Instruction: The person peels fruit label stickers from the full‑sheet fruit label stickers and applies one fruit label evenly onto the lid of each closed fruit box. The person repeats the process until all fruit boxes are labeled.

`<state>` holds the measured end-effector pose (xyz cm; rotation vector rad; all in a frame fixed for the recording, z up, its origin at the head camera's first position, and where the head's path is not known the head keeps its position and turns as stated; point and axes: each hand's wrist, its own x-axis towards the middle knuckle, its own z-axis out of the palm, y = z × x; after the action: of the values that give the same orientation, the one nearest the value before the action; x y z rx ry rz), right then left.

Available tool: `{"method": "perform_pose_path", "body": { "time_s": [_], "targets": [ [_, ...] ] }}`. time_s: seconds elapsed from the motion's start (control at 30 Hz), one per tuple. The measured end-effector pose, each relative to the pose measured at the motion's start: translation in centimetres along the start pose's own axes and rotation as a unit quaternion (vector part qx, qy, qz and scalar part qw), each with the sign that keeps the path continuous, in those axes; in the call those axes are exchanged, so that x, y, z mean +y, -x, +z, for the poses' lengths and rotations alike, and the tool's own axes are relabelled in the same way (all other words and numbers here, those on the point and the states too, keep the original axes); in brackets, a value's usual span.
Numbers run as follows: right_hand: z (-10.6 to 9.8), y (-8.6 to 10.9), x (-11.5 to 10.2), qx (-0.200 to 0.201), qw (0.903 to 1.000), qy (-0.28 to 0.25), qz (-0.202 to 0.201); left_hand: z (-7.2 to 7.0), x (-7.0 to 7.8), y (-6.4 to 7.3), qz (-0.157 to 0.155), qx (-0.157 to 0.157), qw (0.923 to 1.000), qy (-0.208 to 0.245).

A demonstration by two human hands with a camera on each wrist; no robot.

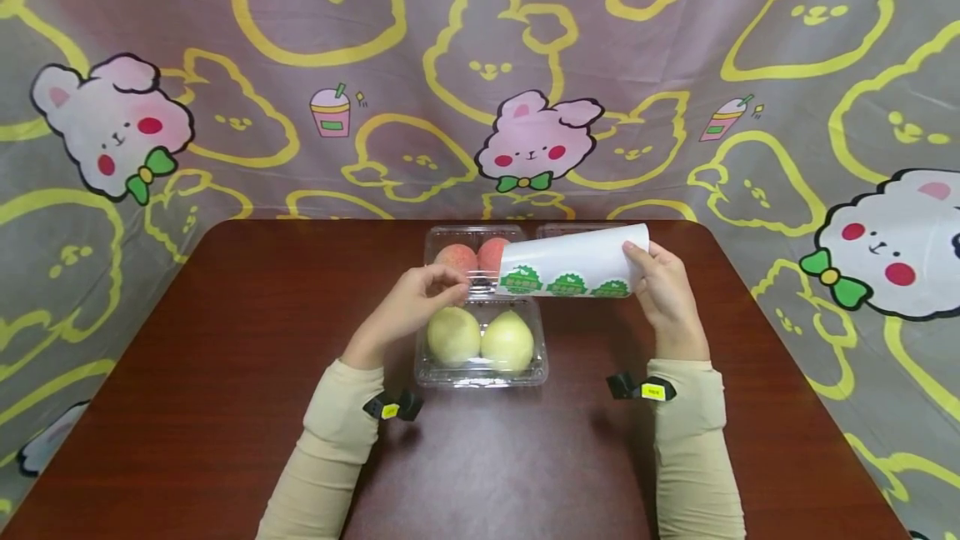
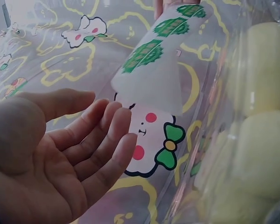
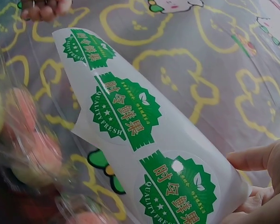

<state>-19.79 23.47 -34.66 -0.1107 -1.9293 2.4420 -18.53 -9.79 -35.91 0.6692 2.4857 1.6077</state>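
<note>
My right hand (image 1: 670,298) pinches one end of a white sticker sheet (image 1: 570,261), which is bent into a curve. Green labels with jagged rims and leaf marks (image 3: 126,109) run along it. My left hand (image 1: 420,307) hovers near the sheet's other end, fingers loosely bent and nothing between them, as the left wrist view (image 2: 70,144) shows. Below the sheet, a clear plastic box (image 1: 480,377) holds two pale yellow-green fruits (image 1: 453,336). Behind it another clear box (image 1: 442,233) contains reddish peaches (image 1: 457,259), partly hidden by the sheet and my left hand.
Behind the sheet, the rim of a further clear box (image 1: 562,229) shows at the back right. A brown table (image 1: 225,373) carries everything. Cartoon-printed cloth (image 1: 420,23) hangs along its back and sides.
</note>
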Motion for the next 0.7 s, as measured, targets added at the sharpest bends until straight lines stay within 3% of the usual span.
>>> {"method": "perform_pose_path", "body": {
  "time_s": [0.27, 0.7],
  "targets": [
    [1.4, 0.2, 0.3, -0.027, 0.9995, -0.009, 0.015, 1.0, 0.4, -0.3, -0.006, 0.015, 0.9994, 0.032],
    [2.3, 0.3, 0.7, -0.042, 0.9989, -0.015, 0.015, 1.6, 0.6, -0.4, 0.001, 0.038, 0.9993, 0.006]
  ]
}}
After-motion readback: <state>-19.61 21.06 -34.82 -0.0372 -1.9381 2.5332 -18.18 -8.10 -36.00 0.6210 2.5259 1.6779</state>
